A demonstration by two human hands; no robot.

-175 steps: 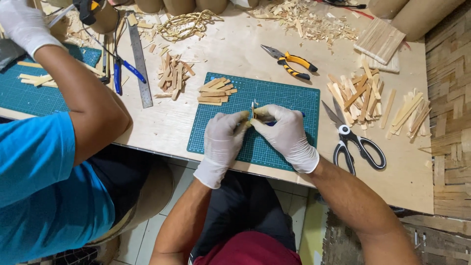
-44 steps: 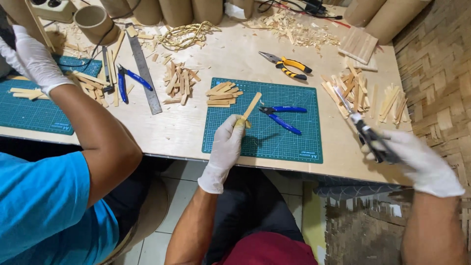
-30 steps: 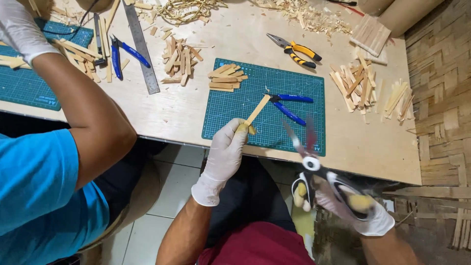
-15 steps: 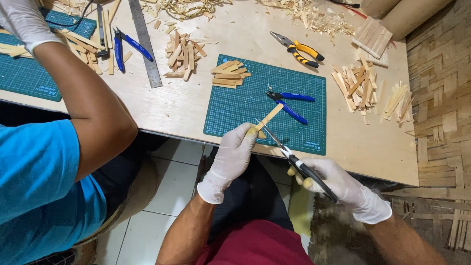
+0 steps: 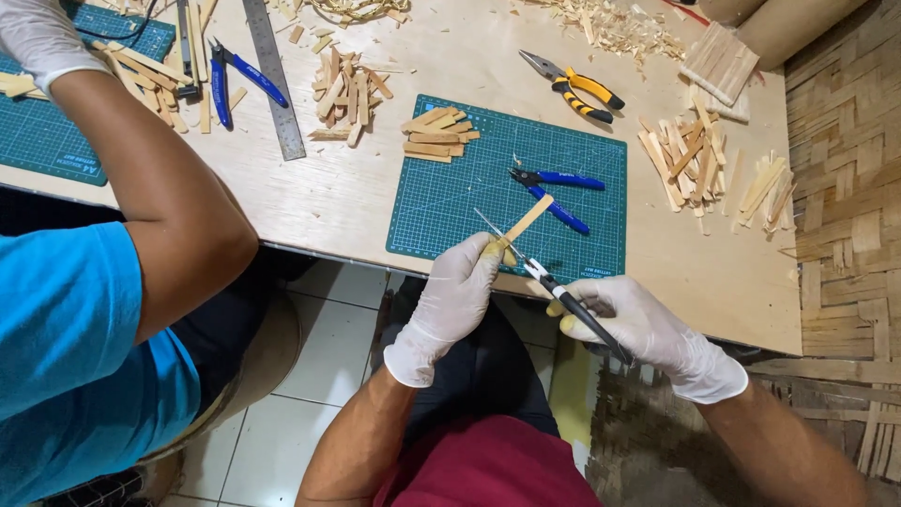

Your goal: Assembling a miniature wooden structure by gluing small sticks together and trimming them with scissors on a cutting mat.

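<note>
My left hand, in a white glove, pinches a flat wooden stick that slants up over the near edge of a green cutting mat. My right hand, also gloved, grips black-handled scissors. Their blades reach up-left and meet the lower end of the stick beside my left fingers. Both hands hover at the table's front edge.
Blue-handled cutters and a stack of cut sticks lie on the mat. Yellow-black pliers and loose stick piles sit farther back. A person in a blue shirt works at left with a steel ruler nearby.
My right hand fetched the scissors from the right side of the table and brought them to the stick in my left hand. The blue cutters now lie on the mat.
</note>
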